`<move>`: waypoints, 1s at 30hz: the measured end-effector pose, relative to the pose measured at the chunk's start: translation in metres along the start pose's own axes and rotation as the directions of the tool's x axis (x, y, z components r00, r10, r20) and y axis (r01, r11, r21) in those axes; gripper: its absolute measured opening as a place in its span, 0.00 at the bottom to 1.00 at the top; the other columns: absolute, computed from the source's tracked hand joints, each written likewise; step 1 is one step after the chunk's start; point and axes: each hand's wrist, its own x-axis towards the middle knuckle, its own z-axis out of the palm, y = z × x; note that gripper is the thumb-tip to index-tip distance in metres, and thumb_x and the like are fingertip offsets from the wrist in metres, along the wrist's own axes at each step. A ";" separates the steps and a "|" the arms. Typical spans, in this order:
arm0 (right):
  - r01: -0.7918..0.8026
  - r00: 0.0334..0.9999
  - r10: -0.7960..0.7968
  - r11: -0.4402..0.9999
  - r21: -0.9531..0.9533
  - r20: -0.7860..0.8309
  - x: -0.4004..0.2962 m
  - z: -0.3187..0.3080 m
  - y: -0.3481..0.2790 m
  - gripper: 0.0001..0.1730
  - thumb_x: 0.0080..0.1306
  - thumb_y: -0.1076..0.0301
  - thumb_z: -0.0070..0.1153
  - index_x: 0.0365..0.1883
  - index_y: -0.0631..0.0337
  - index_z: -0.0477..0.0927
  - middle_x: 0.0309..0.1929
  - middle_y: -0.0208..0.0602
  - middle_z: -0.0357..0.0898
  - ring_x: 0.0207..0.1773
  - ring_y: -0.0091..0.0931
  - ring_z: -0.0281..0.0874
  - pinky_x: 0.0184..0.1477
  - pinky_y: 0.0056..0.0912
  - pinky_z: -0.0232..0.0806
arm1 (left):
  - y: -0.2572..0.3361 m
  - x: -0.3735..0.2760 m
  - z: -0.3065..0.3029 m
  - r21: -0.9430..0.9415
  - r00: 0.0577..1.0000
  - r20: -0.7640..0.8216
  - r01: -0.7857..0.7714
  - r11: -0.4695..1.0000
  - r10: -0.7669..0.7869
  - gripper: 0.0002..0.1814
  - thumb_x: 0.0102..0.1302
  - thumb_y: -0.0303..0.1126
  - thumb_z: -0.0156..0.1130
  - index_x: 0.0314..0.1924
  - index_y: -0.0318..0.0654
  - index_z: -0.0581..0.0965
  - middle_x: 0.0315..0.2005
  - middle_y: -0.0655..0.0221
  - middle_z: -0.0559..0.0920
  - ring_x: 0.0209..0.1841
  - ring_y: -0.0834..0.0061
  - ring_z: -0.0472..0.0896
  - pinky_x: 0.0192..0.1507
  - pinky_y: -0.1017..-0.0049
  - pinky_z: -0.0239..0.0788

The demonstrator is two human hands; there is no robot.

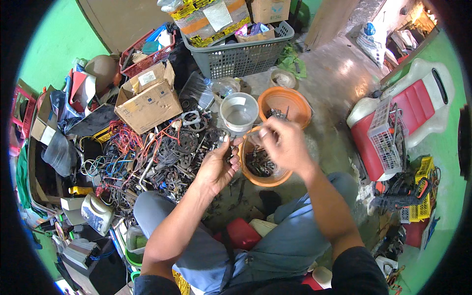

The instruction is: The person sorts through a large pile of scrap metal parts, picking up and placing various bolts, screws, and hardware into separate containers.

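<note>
My left hand [220,162] is raised at the edge of the heap of parts, its fingers curled round a small metal part [222,135] near the thumb tip. Blurred by motion, my right hand [285,143] hangs over an orange plastic basin [268,181] with dark bolts and small metal parts [259,162] inside. Whether its fingers hold anything is hidden. Behind it stands a second orange basin [305,107] with metal parts. A translucent plastic bucket [239,112] is just beyond my left hand.
A large heap of wires [129,142] and metal parts spreads on the left, with an open cardboard box [149,107] behind it. A grey plastic basket [239,61] is at the back. On the right are a red and white seat [413,105] and a white crate [383,136].
</note>
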 end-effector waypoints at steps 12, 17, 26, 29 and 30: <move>-0.224 0.969 0.234 0.968 -0.117 0.076 0.057 -0.073 0.118 0.12 0.68 0.64 0.60 0.44 0.63 0.85 0.37 0.43 0.87 0.39 0.30 0.84 0.44 0.34 0.73 | 0.005 0.002 0.015 -0.004 0.997 0.073 -0.030 1.000 0.030 0.21 0.78 0.38 0.52 0.61 0.28 0.71 0.33 0.73 0.70 0.31 0.80 0.67 0.33 0.77 0.63; -0.367 0.896 0.408 0.903 -0.223 0.178 0.054 -0.031 0.210 0.11 0.67 0.67 0.61 0.44 0.63 0.86 0.39 0.46 0.87 0.42 0.33 0.85 0.46 0.37 0.74 | 0.003 0.015 0.015 0.068 0.996 0.085 -0.047 0.997 0.041 0.18 0.78 0.37 0.54 0.58 0.29 0.73 0.30 0.73 0.75 0.29 0.80 0.70 0.34 0.77 0.67; -0.451 0.799 0.540 0.829 -0.330 0.265 0.045 -0.020 0.246 0.10 0.65 0.71 0.61 0.43 0.61 0.87 0.43 0.47 0.87 0.48 0.37 0.85 0.53 0.40 0.73 | 0.000 0.021 0.025 0.217 0.998 0.014 -0.060 0.974 0.058 0.10 0.77 0.34 0.55 0.49 0.36 0.78 0.37 0.67 0.84 0.31 0.80 0.79 0.35 0.79 0.75; -0.398 0.803 0.524 0.827 -0.397 0.284 0.039 -0.023 0.251 0.11 0.66 0.70 0.61 0.45 0.60 0.86 0.45 0.46 0.86 0.49 0.39 0.84 0.54 0.42 0.73 | 0.001 0.024 0.027 0.196 0.999 0.021 -0.039 0.980 0.035 0.09 0.78 0.34 0.54 0.48 0.37 0.77 0.38 0.67 0.84 0.31 0.80 0.78 0.36 0.79 0.76; -0.372 0.807 0.510 0.831 -0.414 0.298 0.041 -0.019 0.250 0.11 0.66 0.69 0.61 0.46 0.60 0.86 0.45 0.46 0.86 0.50 0.39 0.84 0.54 0.42 0.73 | 0.002 0.027 0.020 0.180 0.998 0.047 -0.039 0.983 0.031 0.08 0.77 0.34 0.54 0.48 0.38 0.76 0.39 0.67 0.84 0.31 0.80 0.77 0.38 0.79 0.76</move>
